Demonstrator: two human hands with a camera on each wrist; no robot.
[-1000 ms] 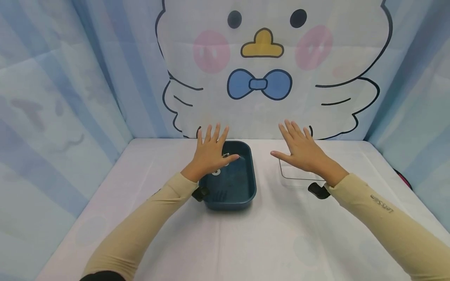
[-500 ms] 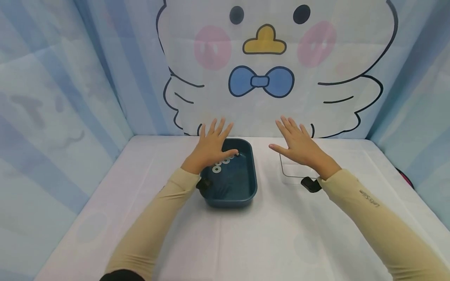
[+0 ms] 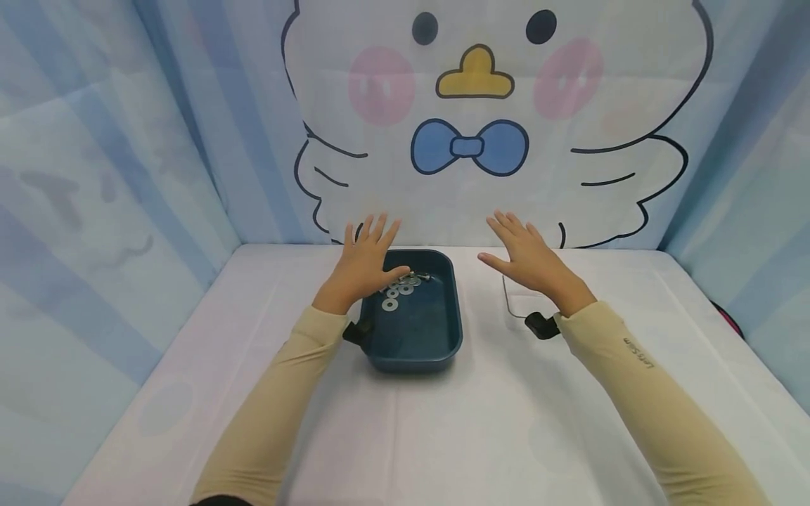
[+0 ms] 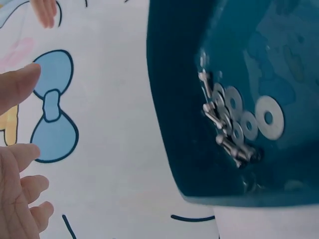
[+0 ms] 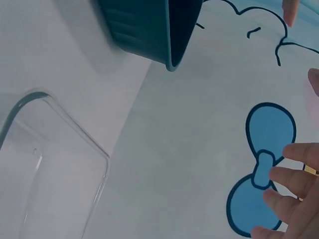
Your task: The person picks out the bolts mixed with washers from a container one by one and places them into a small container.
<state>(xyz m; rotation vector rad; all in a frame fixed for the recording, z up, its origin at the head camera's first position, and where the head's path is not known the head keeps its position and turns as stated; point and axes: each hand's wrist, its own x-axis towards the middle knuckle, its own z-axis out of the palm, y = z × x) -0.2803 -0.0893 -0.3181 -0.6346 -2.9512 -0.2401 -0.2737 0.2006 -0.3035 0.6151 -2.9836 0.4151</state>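
My left hand (image 3: pixel 363 267) hovers over the left rim of a dark blue tray (image 3: pixel 414 337), fingers spread and holding nothing. Inside the tray lie several flat metal washers (image 4: pixel 269 117) and several bolts (image 4: pixel 214 117), gathered toward its far left part; the hand covers some of them in the head view. My right hand (image 3: pixel 534 260) is raised above the near left part of a clear plastic box (image 5: pixel 65 159), also with fingers spread and nothing held. The hand and forearm hide much of that box in the head view.
Both containers stand on a table with a white cloth (image 3: pixel 493 422). A fabric backdrop (image 3: pixel 468 204) with a cartoon figure rises behind it, and light blue curtains (image 3: pixel 95 176) hang at the sides. Dark wrist cameras (image 3: pixel 542 325) are strapped to both forearms.
Both hands shift slightly leftward, the left hand uncovering more washers and bolts in the tray. The right forearm covers more of the clear box. The tray stays in place.
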